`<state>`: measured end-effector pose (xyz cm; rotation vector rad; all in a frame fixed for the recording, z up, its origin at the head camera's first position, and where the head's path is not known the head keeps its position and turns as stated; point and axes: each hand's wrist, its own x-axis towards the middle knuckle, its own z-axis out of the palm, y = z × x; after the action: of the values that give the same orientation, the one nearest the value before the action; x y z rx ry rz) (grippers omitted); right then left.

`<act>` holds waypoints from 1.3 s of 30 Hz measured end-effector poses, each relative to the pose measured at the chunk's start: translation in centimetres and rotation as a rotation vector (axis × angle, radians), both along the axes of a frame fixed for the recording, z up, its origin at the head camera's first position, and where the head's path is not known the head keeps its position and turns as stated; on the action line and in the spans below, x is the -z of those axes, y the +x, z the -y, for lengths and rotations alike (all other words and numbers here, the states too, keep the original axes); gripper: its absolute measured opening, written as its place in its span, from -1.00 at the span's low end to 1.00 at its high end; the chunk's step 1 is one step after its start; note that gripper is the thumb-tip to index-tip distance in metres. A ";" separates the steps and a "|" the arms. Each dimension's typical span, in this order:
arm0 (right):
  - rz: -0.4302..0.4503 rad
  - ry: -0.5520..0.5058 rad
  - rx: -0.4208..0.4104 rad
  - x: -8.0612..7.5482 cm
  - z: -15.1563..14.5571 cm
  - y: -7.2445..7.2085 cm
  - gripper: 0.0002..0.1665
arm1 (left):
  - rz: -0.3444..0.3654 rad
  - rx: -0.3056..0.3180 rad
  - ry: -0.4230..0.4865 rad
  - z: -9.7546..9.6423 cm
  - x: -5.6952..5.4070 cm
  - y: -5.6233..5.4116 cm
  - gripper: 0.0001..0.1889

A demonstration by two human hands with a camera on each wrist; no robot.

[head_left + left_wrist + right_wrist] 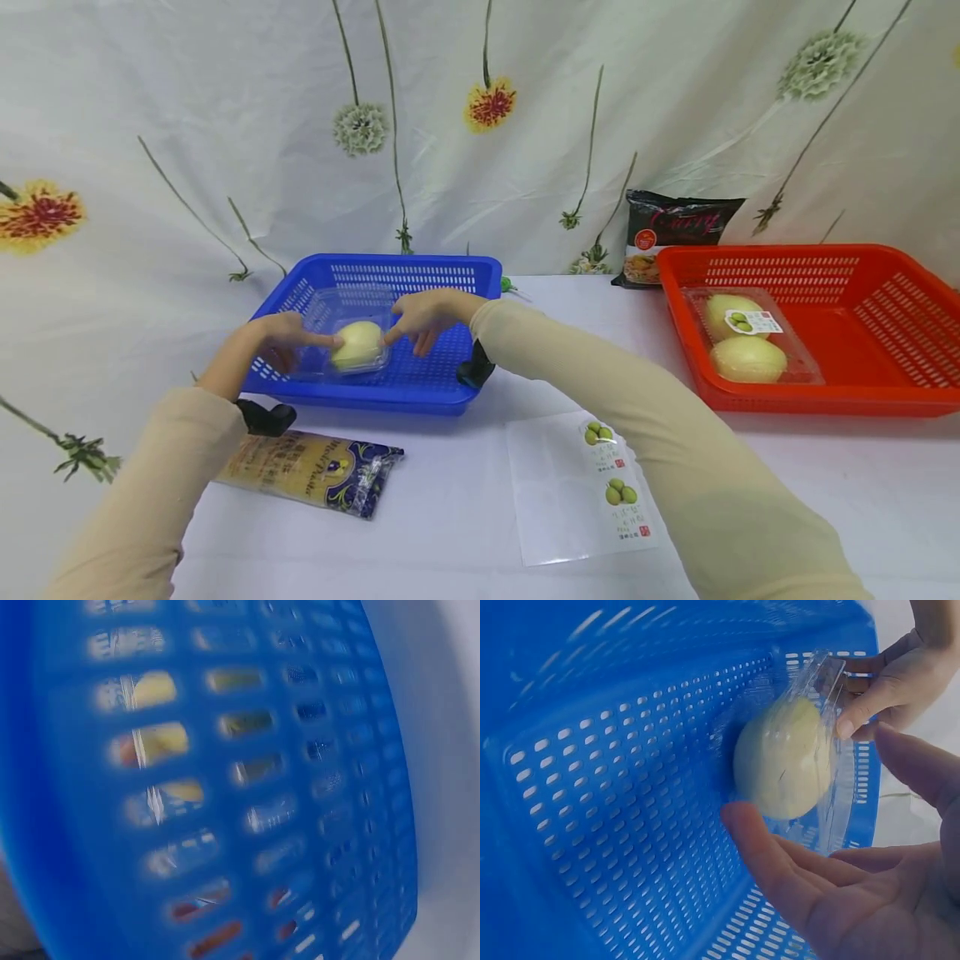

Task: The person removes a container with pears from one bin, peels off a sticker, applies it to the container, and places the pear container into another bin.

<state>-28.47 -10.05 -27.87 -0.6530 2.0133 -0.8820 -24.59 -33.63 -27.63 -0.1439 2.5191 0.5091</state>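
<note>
Carefully, my left hand (283, 332) is pinching the clear box (347, 307) | right hand (431, 315) spreading loosely, contact unclear | tilting could be rolling the fruit (358, 344) rightward

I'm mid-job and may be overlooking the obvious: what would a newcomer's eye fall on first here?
The bright red basket on the right, with two packed pale fruits at its left end. Then the blue basket on the left, where the left hand grips a clear container with one pale fruit, the right hand close beside it. Between them, nearer the viewer, lies a label sheet.
</note>
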 end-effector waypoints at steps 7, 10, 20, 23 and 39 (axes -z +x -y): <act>0.072 -0.025 0.024 0.2 0.4 0.2 0.03 | -0.078 0.004 0.089 -1.3 -0.3 0.6 -0.17; 0.084 -0.019 0.039 0.3 0.2 0.2 0.07 | -0.106 -0.027 0.151 -1.5 -0.5 0.7 -0.48; 0.183 -0.132 0.212 1.1 -1.3 0.2 0.21 | -0.160 -0.063 0.303 -2.8 -1.8 1.4 -0.53; 0.157 -0.185 0.268 1.4 -1.9 0.2 0.25 | -0.214 -0.082 0.315 -3.3 -2.4 1.6 -0.61; -0.347 -0.290 0.360 0.3 -5.9 2.0 0.10 | -0.318 -0.149 0.503 -6.7 -3.9 2.8 -0.08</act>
<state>-26.48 -4.19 -28.17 -0.6455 2.3823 -1.3703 -21.77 -26.96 -23.74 -0.0620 2.5979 1.2936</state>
